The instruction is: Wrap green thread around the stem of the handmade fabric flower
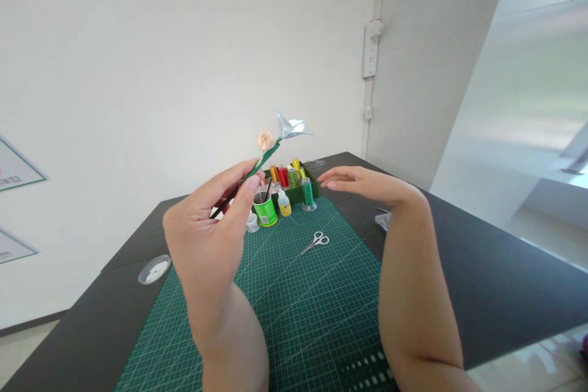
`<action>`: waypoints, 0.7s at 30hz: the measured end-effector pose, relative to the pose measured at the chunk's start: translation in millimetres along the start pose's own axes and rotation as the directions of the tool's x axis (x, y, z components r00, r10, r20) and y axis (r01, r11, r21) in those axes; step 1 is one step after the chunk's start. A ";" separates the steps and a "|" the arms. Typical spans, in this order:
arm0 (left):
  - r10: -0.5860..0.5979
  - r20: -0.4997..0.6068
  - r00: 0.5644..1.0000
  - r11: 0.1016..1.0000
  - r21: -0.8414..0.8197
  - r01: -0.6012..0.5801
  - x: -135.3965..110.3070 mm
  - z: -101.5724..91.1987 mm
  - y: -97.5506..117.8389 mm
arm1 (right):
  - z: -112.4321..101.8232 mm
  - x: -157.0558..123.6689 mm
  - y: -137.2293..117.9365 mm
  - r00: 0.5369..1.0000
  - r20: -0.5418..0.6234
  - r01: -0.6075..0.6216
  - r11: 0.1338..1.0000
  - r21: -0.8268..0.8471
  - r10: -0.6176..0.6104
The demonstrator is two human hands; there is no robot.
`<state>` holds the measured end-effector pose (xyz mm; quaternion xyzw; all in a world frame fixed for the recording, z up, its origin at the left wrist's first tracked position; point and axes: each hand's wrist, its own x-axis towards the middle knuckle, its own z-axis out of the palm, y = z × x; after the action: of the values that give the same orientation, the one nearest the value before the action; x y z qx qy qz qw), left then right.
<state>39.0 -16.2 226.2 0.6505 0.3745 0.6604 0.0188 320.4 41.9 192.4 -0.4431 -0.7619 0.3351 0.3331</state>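
My left hand (209, 229) is raised above the green cutting mat (294, 300) and pinches the stem of a handmade flower (275, 141). The stem is wrapped in green and carries a small peach bloom and a pale silver-white petal at its tip. My right hand (362, 187) hovers to the right with its fingers stretched out flat and holds nothing. It points toward a green tray of thread spools (296, 180) at the far end of the mat. Small white-handled scissors (316, 242) lie on the mat between my arms.
A green can (265, 209) with sticks in it, a small yellow bottle (284, 204) and a green spool (308, 195) stand by the tray. A round clear dish (154, 269) sits on the black table (496, 282) at left. A white wall rises just behind.
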 end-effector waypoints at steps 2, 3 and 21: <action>-0.012 0.012 1.000 1.000 -0.005 0.012 -0.3 0.0 -0.2 | 1.8 13.1 12.7 0.959 -0.191 -0.236 0.964 -0.124 0.210; -0.017 0.021 1.000 1.000 -0.005 0.018 -0.4 0.1 0.1 | 4.1 19.9 16.5 0.924 -0.268 -0.317 0.937 -0.147 0.271; 0.028 0.052 0.998 0.998 -0.051 -0.025 -0.7 8.4 8.4 | 96.7 7.3 -104.5 0.885 -0.286 0.465 0.728 0.504 -0.367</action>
<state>50.3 -18.6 228.9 0.6721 0.3486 0.6523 0.0363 192.6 -12.3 224.6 -0.1698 -0.6790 0.4211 0.5769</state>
